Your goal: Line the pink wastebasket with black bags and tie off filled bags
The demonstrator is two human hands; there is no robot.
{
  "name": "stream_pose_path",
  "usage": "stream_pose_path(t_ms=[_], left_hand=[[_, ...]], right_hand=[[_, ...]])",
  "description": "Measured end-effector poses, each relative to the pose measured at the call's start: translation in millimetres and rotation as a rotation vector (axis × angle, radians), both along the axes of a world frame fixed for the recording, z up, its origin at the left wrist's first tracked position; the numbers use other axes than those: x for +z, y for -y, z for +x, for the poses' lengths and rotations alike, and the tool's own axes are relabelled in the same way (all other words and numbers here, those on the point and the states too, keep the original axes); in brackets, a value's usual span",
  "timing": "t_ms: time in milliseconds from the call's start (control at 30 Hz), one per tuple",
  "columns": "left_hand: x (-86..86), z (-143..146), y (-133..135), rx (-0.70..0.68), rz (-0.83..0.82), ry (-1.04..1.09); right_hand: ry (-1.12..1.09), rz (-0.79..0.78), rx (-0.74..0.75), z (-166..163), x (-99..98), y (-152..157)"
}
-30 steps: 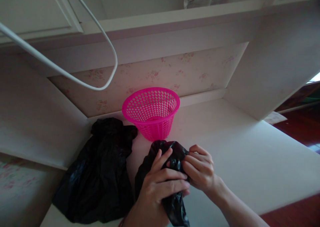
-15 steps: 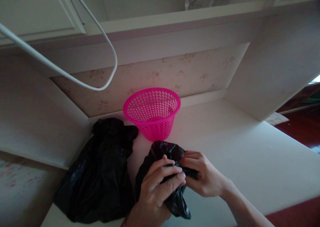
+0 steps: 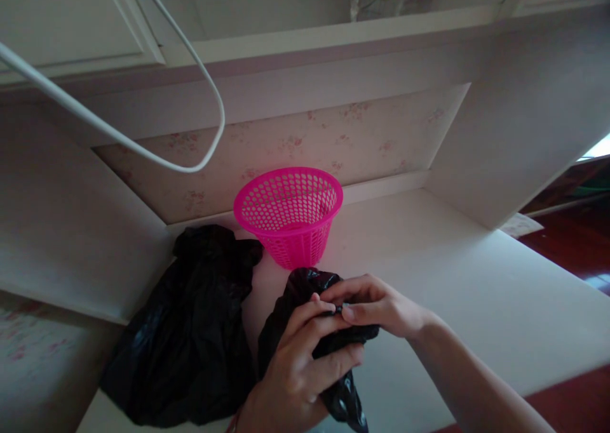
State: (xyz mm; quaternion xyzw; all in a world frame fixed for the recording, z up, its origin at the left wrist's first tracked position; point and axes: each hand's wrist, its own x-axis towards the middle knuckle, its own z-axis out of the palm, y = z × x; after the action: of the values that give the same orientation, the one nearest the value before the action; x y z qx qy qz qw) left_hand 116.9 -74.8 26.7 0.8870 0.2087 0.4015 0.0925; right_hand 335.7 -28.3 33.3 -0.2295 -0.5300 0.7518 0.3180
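Note:
A crumpled black plastic bag [image 3: 305,287] is gathered between both my hands, just in front of the pink basket [image 3: 300,246]. My left hand [image 3: 305,363] is wrapped over the bag from the near side, its fingers pointing right. At the bag's upper right, my right hand [image 3: 374,306] pinches a bit of the plastic between thumb and fingers, close to the left fingertips. A loose end of the bag hangs below the left fingers. The basket stands upright, perforated, with no bag in it.
A larger black plastic bag [image 3: 185,338] lies on the white tabletop [image 3: 457,280] at left. A white cable [image 3: 166,163] loops down at upper left. Above the back panel runs a shelf edge [image 3: 305,46], and white side panels [image 3: 524,115] enclose the space.
My right hand has shifted up and slightly left, from gripping a bunch of the bag to pinching near the left fingertips. My left fingers have spread a little more; the basket has stayed put.

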Motion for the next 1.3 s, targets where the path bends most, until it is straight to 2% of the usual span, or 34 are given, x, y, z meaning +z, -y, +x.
stream_pose_path(t_ms=[200,400,500,600,767,967,1100,1300], left_hand=[[0.6,-3.0,2.2,0.007,0.025,-0.02],[-14.1,-1.4,-2.6,0.038,0.051,0.006],[-16.2,-0.9,-2.3,0.078,0.088,0.045],[-13.3,-2.3,-0.4,0.123,0.147,0.068],[-8.6,-6.6,0.3,0.192,0.232,-0.023],[-4.4,-7.6,3.2,0.243,0.27,-0.032],[-7.5,-8.4,8.3,0.244,0.298,-0.062],[-24.0,-9.9,17.7,0.19,0.241,-0.119]], right_hand=[[-0.061,-0.057,0.02,0.3,-8.4,-1.4],[-0.11,-0.361,-0.151,-5.6,-12.9,-3.1],[-0.079,-0.412,-0.178,-5.4,-10.4,-2.3],[-0.033,-0.349,-0.218,-4.7,-7.3,-3.1],[0.045,-0.157,-0.393,-10.7,-5.9,-8.5],[0.019,-0.239,-0.441,-20.0,-5.5,-10.9],[0.008,-0.222,-0.552,-22.4,-7.7,-16.1],[0.056,-0.156,-0.708,-20.0,-29.9,-32.9]])
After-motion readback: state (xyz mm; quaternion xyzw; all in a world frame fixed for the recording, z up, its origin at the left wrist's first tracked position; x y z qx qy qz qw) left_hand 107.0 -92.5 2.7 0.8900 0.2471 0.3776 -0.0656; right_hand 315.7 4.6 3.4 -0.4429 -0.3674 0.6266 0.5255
